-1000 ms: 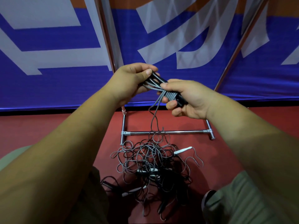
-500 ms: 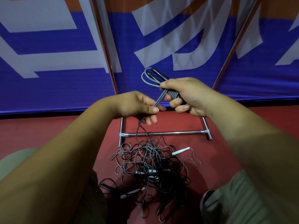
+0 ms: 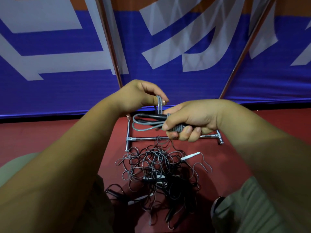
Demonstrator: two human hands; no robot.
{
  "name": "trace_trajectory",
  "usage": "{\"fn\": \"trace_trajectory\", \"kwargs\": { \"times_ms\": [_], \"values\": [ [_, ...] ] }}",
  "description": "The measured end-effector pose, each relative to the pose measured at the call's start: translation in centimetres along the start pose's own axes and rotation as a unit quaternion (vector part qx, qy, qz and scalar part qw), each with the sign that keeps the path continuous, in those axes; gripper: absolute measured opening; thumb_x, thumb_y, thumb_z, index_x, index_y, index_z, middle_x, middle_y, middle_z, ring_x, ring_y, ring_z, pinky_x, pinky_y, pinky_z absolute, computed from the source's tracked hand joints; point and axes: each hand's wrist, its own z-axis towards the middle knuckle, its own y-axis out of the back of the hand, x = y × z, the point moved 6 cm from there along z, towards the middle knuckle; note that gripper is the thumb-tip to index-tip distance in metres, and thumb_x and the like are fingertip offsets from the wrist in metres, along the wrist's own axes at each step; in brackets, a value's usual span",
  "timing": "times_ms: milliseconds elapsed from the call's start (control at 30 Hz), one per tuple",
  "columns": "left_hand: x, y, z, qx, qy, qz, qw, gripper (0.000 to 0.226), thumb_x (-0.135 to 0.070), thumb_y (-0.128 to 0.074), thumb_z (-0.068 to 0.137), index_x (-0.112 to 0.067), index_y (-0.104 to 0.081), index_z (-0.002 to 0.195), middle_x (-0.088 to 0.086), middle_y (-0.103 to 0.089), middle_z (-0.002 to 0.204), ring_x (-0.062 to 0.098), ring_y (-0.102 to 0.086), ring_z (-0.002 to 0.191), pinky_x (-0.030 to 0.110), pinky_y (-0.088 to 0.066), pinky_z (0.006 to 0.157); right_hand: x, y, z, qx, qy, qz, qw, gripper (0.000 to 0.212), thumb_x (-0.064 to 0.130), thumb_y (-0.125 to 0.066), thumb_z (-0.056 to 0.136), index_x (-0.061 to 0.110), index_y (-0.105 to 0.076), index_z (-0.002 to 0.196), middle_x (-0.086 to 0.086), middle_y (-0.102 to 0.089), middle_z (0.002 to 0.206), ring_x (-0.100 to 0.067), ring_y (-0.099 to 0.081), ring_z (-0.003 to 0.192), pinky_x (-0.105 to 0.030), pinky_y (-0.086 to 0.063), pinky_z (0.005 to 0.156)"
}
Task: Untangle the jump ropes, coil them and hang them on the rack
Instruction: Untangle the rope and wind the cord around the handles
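My right hand (image 3: 190, 121) grips a coiled grey jump rope (image 3: 144, 123) with black handles; its loops stick out to the left. My left hand (image 3: 139, 96) is above it and pinches a doubled strand of the same grey rope (image 3: 159, 105), which runs straight down to the bundle. On the red floor below lies a tangled heap of grey and black jump ropes (image 3: 158, 170) with white and black handles. The chrome rack's base bar (image 3: 148, 139) lies on the floor just behind the heap, and its two poles rise at left (image 3: 109, 41) and right (image 3: 244, 52).
A blue, white and orange banner (image 3: 58, 91) hangs behind the rack. My knees in olive trousers (image 3: 244, 207) sit on either side of the heap, with a shoe tip (image 3: 217, 201) near its right edge. Red floor (image 3: 50, 137) spreads to the left and right.
My right hand turned the bundle from upright to level and lowered it. My left hand rose from below the bundle to above it, pulling a strand of the rope up.
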Motion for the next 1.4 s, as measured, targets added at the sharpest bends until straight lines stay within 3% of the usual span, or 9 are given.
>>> {"fn": "trace_trajectory", "kwargs": {
  "times_ms": [267, 367, 467, 533, 667, 833, 933, 1100, 1400],
  "values": [
    [-2.6, -0.8, -0.2, 0.052, -0.049, 0.235, 0.969, 0.025, -0.013, -0.085, 0.086, -0.031, -0.083, 0.103, -0.012, -0.074, 0.097, 0.004, -0.071, 0.091, 0.021, -0.056, 0.085, -1.1, 3.0, 1.6, -0.152, -0.042, -0.127, 0.979, 0.008, 0.01, -0.064, 0.098, 0.008, -0.059, 0.103, -0.012, -0.068, 0.088, -0.012, -0.035, 0.05, -0.017, -0.024, 0.04],
    [-2.2, -1.1, -0.3, 0.063, -0.039, 0.345, 0.935, 0.04, -0.019, -0.083, 0.088, -0.037, -0.076, 0.124, -0.019, -0.072, 0.106, 0.0, -0.067, 0.092, 0.018, -0.052, 0.082, -0.7, 5.6, 1.5, -0.289, -0.002, -0.18, 0.94, 0.012, 0.014, -0.063, 0.096, 0.005, -0.062, 0.103, -0.014, -0.074, 0.083, -0.019, -0.044, 0.054, -0.023, -0.035, 0.044],
    [-1.0, -1.4, -0.3, 0.018, 0.015, 0.394, 0.919, 0.027, -0.026, -0.079, 0.092, -0.028, -0.074, 0.119, -0.011, -0.074, 0.089, 0.002, -0.066, 0.077, 0.024, -0.053, 0.071, 0.3, 6.8, 1.1, -0.36, 0.067, -0.134, 0.921, 0.004, 0.013, -0.062, 0.09, 0.01, -0.06, 0.09, -0.016, -0.064, 0.078, -0.024, -0.047, 0.057, -0.026, -0.034, 0.045],
    [-0.1, -1.9, -0.3, -0.016, 0.065, 0.374, 0.925, 0.009, -0.025, -0.068, 0.099, -0.018, -0.071, 0.103, -0.001, -0.075, 0.073, 0.006, -0.07, 0.061, 0.031, -0.059, 0.064, 1.1, 6.4, 1.1, -0.352, 0.11, -0.077, 0.926, 0.005, 0.011, -0.061, 0.092, 0.012, -0.057, 0.089, -0.014, -0.057, 0.08, -0.019, -0.043, 0.053, -0.026, -0.03, 0.045],
    [1.4, -2.8, -1.4, -0.052, 0.215, 0.106, 0.969, 0.031, -0.027, -0.044, 0.113, -0.001, -0.059, 0.103, 0.022, -0.075, 0.072, 0.033, -0.075, 0.058, 0.033, -0.058, 0.046, 2.5, 4.9, 0.9, -0.314, 0.167, 0.024, 0.934, 0.012, 0.02, -0.068, 0.097, 0.012, -0.063, 0.103, -0.008, -0.055, 0.084, -0.012, -0.038, 0.052, -0.024, -0.023, 0.045],
    [0.0, -1.6, -2.0, -0.076, 0.142, -0.109, 0.981, 0.034, -0.035, -0.056, 0.109, -0.004, -0.069, 0.104, 0.02, -0.077, 0.096, 0.029, -0.077, 0.087, 0.041, -0.063, 0.075, 3.3, 4.9, 0.1, -0.304, 0.199, 0.161, 0.918, 0.053, 0.068, -0.063, 0.096, 0.017, -0.072, 0.103, -0.006, -0.059, 0.085, -0.011, -0.04, 0.051, -0.021, -0.021, 0.041],
    [-1.4, -0.6, -2.2, -0.054, 0.043, -0.119, 0.99, 0.03, -0.032, -0.052, 0.11, -0.011, -0.07, 0.099, 0.013, -0.073, 0.088, 0.02, -0.069, 0.082, 0.037, -0.058, 0.085, 3.2, 5.0, 0.3, -0.299, 0.199, 0.186, 0.915, 0.057, 0.071, -0.059, 0.098, 0.016, -0.072, 0.102, -0.004, -0.057, 0.082, -0.01, -0.037, 0.051, -0.019, -0.021, 0.037],
    [-2.1, -0.6, -2.9, -0.007, 0.01, -0.118, 0.993, 0.049, -0.045, -0.041, 0.112, -0.009, -0.074, 0.109, 0.003, -0.033, 0.069, 0.023, -0.03, 0.064, 0.031, -0.04, 0.065, 3.5, 4.9, 0.2, -0.283, 0.202, 0.2, 0.916, 0.049, 0.063, -0.064, 0.097, 0.016, -0.067, 0.108, -0.003, -0.056, 0.079, -0.009, -0.035, 0.05, -0.018, -0.021, 0.036],
    [1.0, -1.8, -2.6, 0.086, 0.073, 0.118, 0.987, 0.027, -0.037, -0.051, 0.111, -0.027, -0.077, 0.115, -0.002, -0.077, 0.09, 0.021, -0.07, 0.088, 0.031, -0.055, 0.091, 3.3, 4.6, 0.0, -0.275, 0.19, 0.171, 0.927, 0.032, 0.045, -0.071, 0.094, 0.017, -0.061, 0.107, -0.008, -0.06, 0.085, -0.011, -0.034, 0.051, -0.019, -0.019, 0.04]
  ]
}}
